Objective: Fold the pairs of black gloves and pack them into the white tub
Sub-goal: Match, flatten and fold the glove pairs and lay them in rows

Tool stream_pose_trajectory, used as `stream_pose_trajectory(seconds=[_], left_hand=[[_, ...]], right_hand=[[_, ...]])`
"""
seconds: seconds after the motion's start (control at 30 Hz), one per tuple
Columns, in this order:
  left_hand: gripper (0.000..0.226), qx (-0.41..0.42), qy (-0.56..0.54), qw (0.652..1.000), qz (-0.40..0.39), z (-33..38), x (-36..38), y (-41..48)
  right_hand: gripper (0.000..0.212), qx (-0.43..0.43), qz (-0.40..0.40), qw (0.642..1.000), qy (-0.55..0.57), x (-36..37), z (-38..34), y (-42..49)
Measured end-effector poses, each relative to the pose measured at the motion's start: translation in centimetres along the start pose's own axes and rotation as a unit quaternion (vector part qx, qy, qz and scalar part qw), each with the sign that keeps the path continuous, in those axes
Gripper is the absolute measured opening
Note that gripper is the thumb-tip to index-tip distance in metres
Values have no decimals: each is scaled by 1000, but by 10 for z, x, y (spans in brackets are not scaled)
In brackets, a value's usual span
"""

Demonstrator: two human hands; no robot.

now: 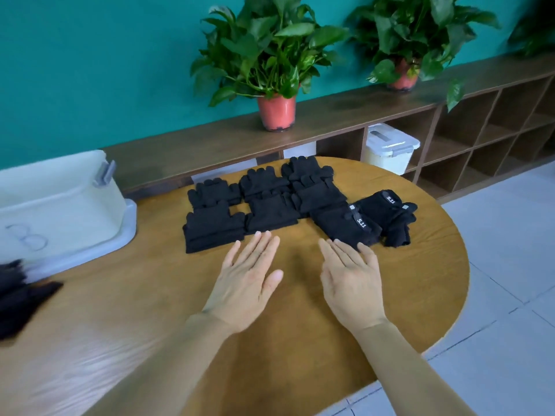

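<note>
Several folded pairs of black gloves (pixel 270 202) lie in rows on the far half of the wooden table (pixel 300 340). Two pairs at the right (pixel 345 226) carry white "5.11" labels. The white tub (pixel 69 199) stands at the table's left end on its grey lid. More black gloves (pixel 18 298), blurred, lie in a heap at the left edge. My left hand (pixel 246 280) and my right hand (pixel 351 283) hover flat with straight fingers just in front of the folded rows, holding nothing. My right fingertips are at the edge of a labelled pair.
A dark wooden shelf unit (pixel 450 139) runs along the teal wall behind the table. Two potted plants (pixel 276 70) stand on it, and a lidded white box (pixel 390 148) sits in one cubby. Grey tiled floor (pixel 510 265) lies to the right.
</note>
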State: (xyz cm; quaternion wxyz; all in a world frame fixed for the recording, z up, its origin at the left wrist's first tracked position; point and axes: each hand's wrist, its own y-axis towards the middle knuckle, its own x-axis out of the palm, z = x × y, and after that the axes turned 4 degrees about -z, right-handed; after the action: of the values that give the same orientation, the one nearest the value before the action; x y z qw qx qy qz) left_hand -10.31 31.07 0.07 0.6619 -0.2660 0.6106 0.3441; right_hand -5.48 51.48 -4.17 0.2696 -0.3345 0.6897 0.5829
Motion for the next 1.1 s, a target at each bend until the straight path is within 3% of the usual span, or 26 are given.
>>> stream_pose_trajectory(seconds=[0.6,0.83,1.03,1.1], left_hand=[[69,-199,-13,968,151,-147,-55,-253],[58,-267,12,948,175,-223,-60,-299],[73,-319,32,935,155,-289,-76,-297],[66,-328,33,931,158,-308,-81,-290]], right_hand=[[47,-254,-25,957,142,2,-287,2],[45,-305,-33,941,145,32,-353,15],[42,-330,-41,931,149,73,-404,47],[39,-340,-36,927,151,87,-421,58]])
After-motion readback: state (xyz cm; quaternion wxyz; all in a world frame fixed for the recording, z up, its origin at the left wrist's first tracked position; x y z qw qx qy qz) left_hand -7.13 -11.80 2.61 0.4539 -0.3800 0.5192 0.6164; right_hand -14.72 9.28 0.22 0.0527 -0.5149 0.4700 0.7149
